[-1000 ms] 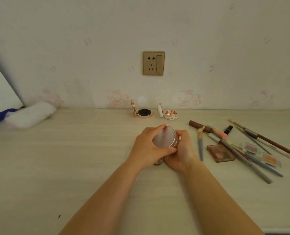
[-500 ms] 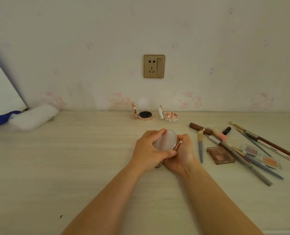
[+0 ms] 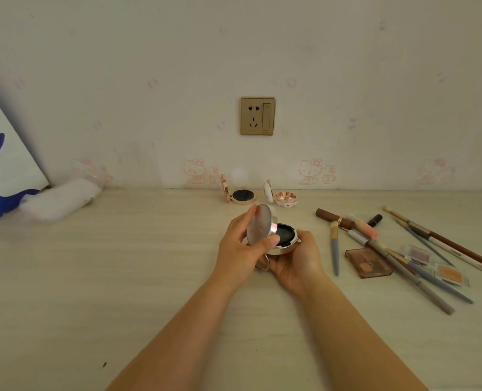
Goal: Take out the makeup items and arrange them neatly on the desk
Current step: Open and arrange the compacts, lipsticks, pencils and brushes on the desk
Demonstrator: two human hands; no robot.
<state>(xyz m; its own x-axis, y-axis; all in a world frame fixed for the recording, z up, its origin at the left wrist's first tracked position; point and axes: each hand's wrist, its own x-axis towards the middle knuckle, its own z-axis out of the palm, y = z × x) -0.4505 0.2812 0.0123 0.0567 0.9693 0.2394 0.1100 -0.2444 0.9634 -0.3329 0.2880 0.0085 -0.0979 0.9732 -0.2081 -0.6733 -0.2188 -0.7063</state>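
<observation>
I've got the silver compact (image 3: 276, 235) up off the desk (image 3: 121, 277), roughly centre, nearer me than the two compacts by the wall. My right hand (image 3: 297, 262) cups the base from below, fingers curled round it; my left hand (image 3: 238, 249) pinches the lid (image 3: 259, 224) at its rim, thumb on the near edge, fingers behind. Lid is swung up approx upright on its hinge, black puff showing inside.

Step in hand, as I read it: open it fully, then stand it w/ the other open ones. To do it well:
- Keep the base level in the right hand so the puff doesn't tip out.
- Pull the lid back by the rim only, no prints on the shiny face.
- Don't force past the hinge stop; can't tell how far it goes.
- Set it down beside the gold compact (image 3: 240, 194) and the white compact (image 3: 282, 197), same facing, in one row, lid leaning toward the wall (image 3: 375, 80).

The brushes and pencils (image 3: 403, 255) and the brown palette (image 3: 368, 262) on the right lie crossed & scattered; they need lining up, so the task is prob. far from done.
</observation>
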